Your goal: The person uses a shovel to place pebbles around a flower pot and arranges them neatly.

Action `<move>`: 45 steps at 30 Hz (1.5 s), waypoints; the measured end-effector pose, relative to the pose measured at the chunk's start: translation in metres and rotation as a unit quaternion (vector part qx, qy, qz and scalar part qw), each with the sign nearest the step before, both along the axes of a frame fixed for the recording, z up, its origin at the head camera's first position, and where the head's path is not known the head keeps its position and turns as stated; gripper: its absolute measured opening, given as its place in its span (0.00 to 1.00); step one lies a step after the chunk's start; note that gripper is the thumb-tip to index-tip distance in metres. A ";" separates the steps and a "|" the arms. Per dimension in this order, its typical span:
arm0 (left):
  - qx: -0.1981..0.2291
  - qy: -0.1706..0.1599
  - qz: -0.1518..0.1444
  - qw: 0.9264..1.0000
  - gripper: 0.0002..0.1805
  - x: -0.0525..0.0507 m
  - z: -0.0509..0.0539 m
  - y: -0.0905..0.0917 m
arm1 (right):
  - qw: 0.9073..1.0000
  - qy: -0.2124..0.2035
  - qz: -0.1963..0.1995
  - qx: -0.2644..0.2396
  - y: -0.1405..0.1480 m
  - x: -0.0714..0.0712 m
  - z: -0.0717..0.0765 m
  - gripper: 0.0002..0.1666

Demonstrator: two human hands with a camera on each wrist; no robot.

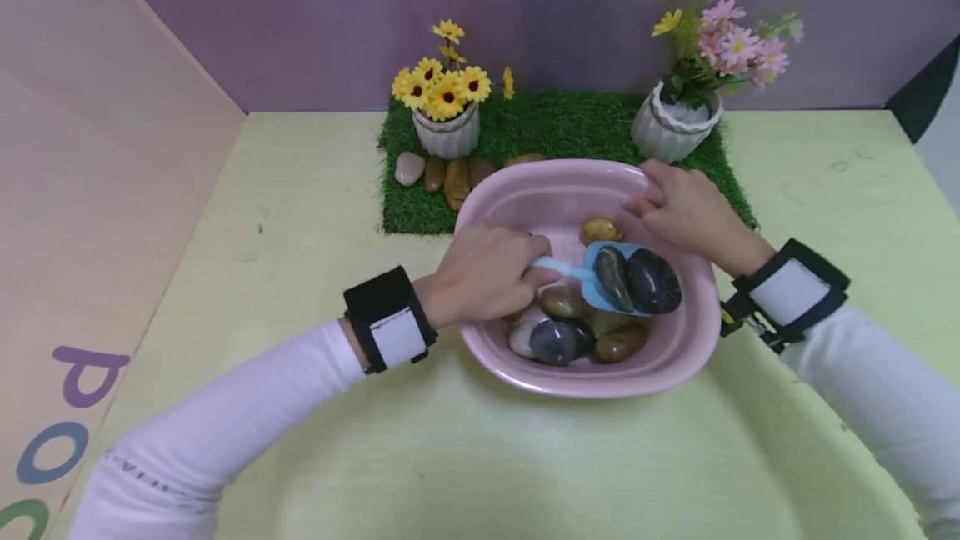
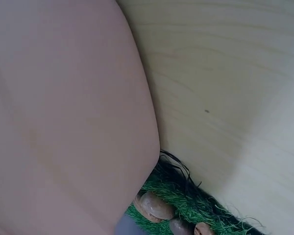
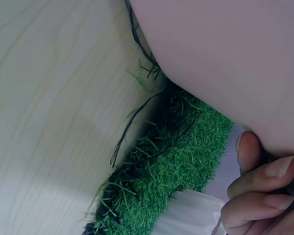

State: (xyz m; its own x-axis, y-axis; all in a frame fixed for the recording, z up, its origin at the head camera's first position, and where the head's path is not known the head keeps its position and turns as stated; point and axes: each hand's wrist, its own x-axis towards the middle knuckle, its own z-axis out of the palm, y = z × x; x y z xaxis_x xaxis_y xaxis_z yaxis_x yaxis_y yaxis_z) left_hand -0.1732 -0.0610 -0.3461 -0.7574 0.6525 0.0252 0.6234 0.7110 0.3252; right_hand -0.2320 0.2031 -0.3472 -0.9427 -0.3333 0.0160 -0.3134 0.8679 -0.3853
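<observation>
A pink basin (image 1: 585, 386) stands on the table, overlapping the near part of a green turf mat (image 1: 562, 119). My left hand (image 1: 495, 269) grips the handle of a small blue shovel (image 1: 592, 290) above the inside of the basin. Two dark stones (image 1: 654, 282) lie on its blade. Several smooth stones (image 1: 622, 342), brown, grey, black and white, rest on the basin floor below. On the far right rim, my right hand (image 1: 686, 207) holds the basin; in the right wrist view its fingers (image 3: 255, 183) curl against the basin's outer wall (image 3: 225, 58).
On the turf, a white pot (image 1: 448, 133) of yellow flowers stands at the left and another white pot (image 1: 671, 132) of pink flowers at the right. Several stones (image 1: 456, 183) line the turf near the left pot. A purple wall (image 1: 540, 32) closes the back.
</observation>
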 end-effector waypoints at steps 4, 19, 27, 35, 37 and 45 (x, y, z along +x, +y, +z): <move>0.016 0.011 0.013 1.000 0.15 0.001 0.000 0.000 | 1.000 0.000 -0.001 0.000 0.001 0.000 0.001 0.13; 0.038 0.030 0.034 0.998 0.14 0.003 0.003 -0.002 | 1.000 0.005 0.002 0.002 0.000 0.001 0.000 0.12; 0.035 0.036 0.048 0.998 0.15 0.003 0.010 -0.002 | 0.999 0.025 0.037 -0.001 0.003 -0.002 0.000 0.13; 0.024 0.051 0.058 0.997 0.16 0.001 0.019 -0.005 | 0.999 0.028 0.042 -0.001 0.005 -0.002 -0.001 0.08; 0.025 0.053 0.059 0.997 0.16 0.001 0.021 -0.006 | 0.999 0.024 0.043 -0.003 0.005 -0.002 0.000 0.09; 0.029 0.072 0.065 0.995 0.16 -0.001 0.025 -0.011 | 0.997 0.042 0.058 -0.018 0.006 -0.001 -0.002 0.13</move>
